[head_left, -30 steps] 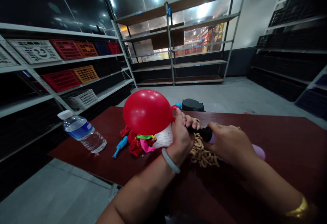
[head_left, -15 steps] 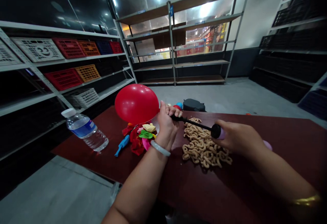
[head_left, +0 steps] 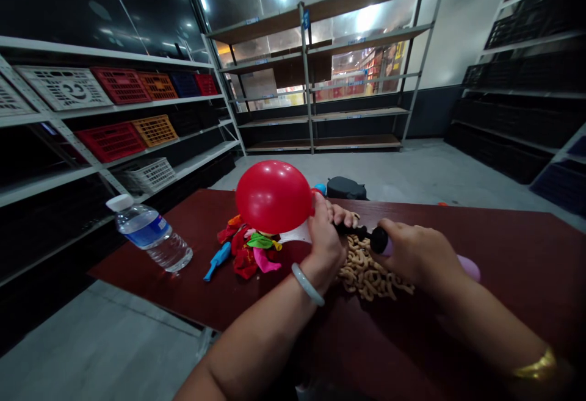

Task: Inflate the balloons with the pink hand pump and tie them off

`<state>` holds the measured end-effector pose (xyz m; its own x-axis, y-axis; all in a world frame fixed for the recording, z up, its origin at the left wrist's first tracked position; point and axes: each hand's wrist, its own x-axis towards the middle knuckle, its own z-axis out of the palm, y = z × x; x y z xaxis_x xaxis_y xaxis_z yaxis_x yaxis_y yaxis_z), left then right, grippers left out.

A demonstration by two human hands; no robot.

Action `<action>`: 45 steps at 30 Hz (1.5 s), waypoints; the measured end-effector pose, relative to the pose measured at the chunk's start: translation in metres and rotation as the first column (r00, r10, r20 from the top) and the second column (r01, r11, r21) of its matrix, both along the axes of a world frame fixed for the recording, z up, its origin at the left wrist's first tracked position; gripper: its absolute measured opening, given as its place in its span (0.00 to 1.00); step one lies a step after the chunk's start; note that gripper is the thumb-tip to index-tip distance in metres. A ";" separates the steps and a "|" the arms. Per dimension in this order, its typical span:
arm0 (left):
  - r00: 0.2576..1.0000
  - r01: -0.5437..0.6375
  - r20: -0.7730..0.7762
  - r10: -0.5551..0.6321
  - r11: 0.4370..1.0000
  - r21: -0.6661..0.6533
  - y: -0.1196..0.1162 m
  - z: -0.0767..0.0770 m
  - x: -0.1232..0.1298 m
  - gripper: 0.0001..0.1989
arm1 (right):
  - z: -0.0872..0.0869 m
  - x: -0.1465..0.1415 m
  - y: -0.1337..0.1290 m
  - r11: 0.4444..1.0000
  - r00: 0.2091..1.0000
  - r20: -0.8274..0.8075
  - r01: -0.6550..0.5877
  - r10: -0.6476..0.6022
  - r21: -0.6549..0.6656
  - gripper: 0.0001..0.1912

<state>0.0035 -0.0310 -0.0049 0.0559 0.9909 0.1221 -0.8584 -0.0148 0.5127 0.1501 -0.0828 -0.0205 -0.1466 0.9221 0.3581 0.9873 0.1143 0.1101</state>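
While left hand (head_left: 327,230) pinches red balloon (head_left: 273,196) at neck, right hand's grip (head_left: 412,251) closed round purple-and-black pump (head_left: 467,268)

Compared with half a second ago, the left hand (head_left: 327,230) is moving away from the table's (head_left: 499,254) left edge, closing in on the right hand (head_left: 414,251). The pump's (head_left: 379,240) bare black rod is shortening, the red balloon (head_left: 273,196) is shifting from the far left corner, and fewer curled pieces (head_left: 366,273) are showing.
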 end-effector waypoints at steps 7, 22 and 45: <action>0.998 0.059 -0.024 -0.058 0.997 0.039 -0.014 -0.001 0.011 0.27 | 0.005 -0.010 -0.007 0.999 0.999 -0.039 -0.033 0.035 0.040 0.19; 0.990 -0.130 0.061 0.125 0.989 0.071 0.042 0.019 -0.056 0.29 | -0.004 0.048 0.018 0.998 0.996 -0.069 -0.059 0.060 0.024 0.21; 0.998 0.049 -0.033 -0.049 0.999 -0.004 0.005 0.010 -0.010 0.30 | -0.002 0.003 0.001 0.995 0.987 -0.127 -0.100 0.098 -0.009 0.20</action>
<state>-0.0067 -0.0258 0.0046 0.1081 0.9873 0.1160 -0.8408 0.0285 0.5405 0.1529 -0.0817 -0.0222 -0.1922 0.9107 0.3657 0.9769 0.2132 -0.0176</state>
